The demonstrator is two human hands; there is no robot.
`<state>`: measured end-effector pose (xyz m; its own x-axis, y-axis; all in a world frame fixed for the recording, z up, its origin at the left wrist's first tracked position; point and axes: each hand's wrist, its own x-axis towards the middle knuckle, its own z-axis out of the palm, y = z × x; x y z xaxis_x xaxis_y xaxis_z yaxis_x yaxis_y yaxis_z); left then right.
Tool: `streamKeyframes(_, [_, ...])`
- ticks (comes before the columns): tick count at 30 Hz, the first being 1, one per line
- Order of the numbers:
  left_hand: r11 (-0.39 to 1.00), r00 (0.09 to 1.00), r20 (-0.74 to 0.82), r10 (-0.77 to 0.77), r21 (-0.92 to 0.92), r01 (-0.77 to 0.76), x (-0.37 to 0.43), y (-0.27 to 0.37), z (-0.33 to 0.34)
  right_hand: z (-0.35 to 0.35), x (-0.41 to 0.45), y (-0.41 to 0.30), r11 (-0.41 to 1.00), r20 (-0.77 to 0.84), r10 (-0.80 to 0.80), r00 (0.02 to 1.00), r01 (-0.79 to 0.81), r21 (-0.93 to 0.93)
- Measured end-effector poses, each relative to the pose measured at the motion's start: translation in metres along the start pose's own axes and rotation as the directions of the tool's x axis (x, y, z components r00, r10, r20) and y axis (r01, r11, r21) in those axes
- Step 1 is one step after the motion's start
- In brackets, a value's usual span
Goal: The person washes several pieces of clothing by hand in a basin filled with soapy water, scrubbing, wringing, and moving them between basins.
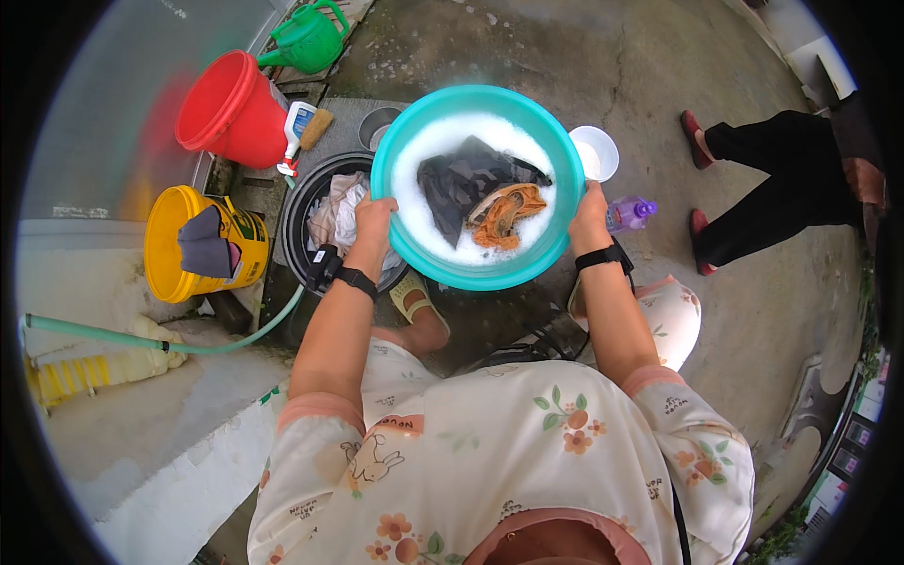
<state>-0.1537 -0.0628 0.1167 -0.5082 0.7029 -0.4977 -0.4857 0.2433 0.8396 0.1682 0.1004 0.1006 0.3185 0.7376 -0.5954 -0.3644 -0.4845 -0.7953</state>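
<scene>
Both hands hold a turquoise plastic basin (480, 279) by its rim, my left hand (376, 220) at the left side and my right hand (588, 214) at the right. White suds (441, 131) fill the basin around a dark patterned cloth (452, 183) and an orange-brown cloth (505, 215). Partly under the basin's left side stands a black tub (288, 233) with pale laundry (339, 212) in it. Just beyond my right hand are a white bowl (604, 152) holding something white and a bottle with a purple cap (628, 214).
A red bucket (236, 113), a yellow bucket (205, 244) with a grey cloth over its rim, a spray bottle (296, 131), a brush (316, 129) and a green watering can (311, 39) stand left. A green hose (233, 347) curves below them. Another person (770, 176) stands at the right.
</scene>
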Motion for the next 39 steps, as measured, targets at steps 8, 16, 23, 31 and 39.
streamKeyframes(8, [0.995, 0.996, -0.065, -0.067, -0.073, 0.062, 0.008, -0.084, 0.015, -0.033, 0.025, 0.006, 0.949, -0.095, -0.128, 0.987, 0.095, -0.3])
streamKeyframes(16, [0.74, 0.986, -0.155, 0.057, 0.67, 0.062, 0.031, -0.093, -0.003, -0.049, 0.073, 0.024, 0.867, 0.031, -0.15, 0.988, 0.146, -0.476])
streamKeyframes(23, [0.136, 0.753, 0.109, 0.649, 0.957, -0.256, -0.007, -0.038, 0.066, -0.015, -0.029, -0.012, -0.122, 0.554, -0.723, 0.414, 0.712, -0.691])
streamKeyframes(31, [-0.154, 0.834, 0.519, 0.187, 0.854, -0.497, -0.005, -0.088, 0.128, 0.006, -0.033, 0.057, -0.47, 0.891, -0.105, 0.441, 0.768, -0.435])
streamKeyframes(39, [-0.138, 0.897, 0.443, -0.004, 0.888, -0.439, 0.039, -0.131, 0.117, 0.024, -0.014, 0.08, -0.383, 0.753, 0.144, 0.642, 0.738, -0.556])
